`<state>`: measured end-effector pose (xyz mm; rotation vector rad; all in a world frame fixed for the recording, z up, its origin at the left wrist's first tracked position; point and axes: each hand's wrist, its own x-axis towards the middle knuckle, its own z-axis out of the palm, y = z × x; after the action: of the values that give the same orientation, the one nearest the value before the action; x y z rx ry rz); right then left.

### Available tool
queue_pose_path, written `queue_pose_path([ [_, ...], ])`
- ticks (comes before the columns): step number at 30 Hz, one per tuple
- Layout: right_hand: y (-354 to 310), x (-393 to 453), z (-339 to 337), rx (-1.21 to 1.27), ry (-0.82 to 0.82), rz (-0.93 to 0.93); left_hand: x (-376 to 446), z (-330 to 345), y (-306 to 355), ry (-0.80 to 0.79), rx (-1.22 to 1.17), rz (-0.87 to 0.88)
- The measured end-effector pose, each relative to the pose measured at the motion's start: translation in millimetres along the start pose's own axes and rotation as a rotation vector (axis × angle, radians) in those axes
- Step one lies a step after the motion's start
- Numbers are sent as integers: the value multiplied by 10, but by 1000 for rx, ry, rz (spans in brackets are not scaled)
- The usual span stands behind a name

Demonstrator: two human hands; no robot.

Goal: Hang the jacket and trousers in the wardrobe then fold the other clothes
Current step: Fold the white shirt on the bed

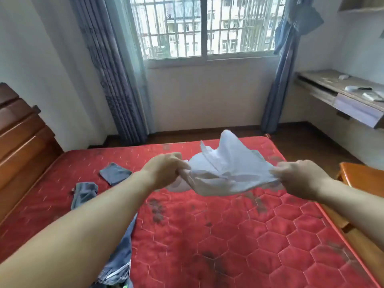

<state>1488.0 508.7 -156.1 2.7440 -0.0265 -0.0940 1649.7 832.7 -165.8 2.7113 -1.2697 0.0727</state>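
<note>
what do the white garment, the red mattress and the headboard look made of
White garment, gripped by the left hand and right hand: thin, light woven cloth, probably cotton or a blend; it billows and creases softly.
Red mattress: quilted fabric cover, matte, stitched in hexagons, with dark stains.
Headboard: wood or wood veneer, reddish brown, with a glossy varnish that catches the light.

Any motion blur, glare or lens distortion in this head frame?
Head view: daylight from the window is bright but not blown out; the white garment is smeared by motion; left hand and right hand slightly soft; wide-angle bowing at the walls.
</note>
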Motion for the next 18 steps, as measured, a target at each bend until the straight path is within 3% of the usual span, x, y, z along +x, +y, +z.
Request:
queue_pose_path([
  [1,-162,-110,291,-5,-121,-60,-108,336,86,-110,13,20],
  [5,-898,-486,1455,-7,-347,-195,-631,1749,439,-457,74,18],
  [8,-1473,-876,2329,62,-455,-190,-1186,2793,794,-689,80,-17],
  [10,-1808,-1158,2707,137,-408,-189,-1573,3324,1013,-815,59,-45],
  [13,-2195,-1632,3351,115,-527,-248,-2101,3922,1272,-946,13,-105],
  [15,-2377,-1961,3762,210,-524,-222,-2404,4218,1389,-1005,6,-137],
  [16,-2460,-2089,3842,198,-508,-225,-2541,4336,1438,-1020,10,-147],
  [18,-2617,-2294,3935,163,-624,-274,-2770,4513,1516,-1025,7,-166],
])
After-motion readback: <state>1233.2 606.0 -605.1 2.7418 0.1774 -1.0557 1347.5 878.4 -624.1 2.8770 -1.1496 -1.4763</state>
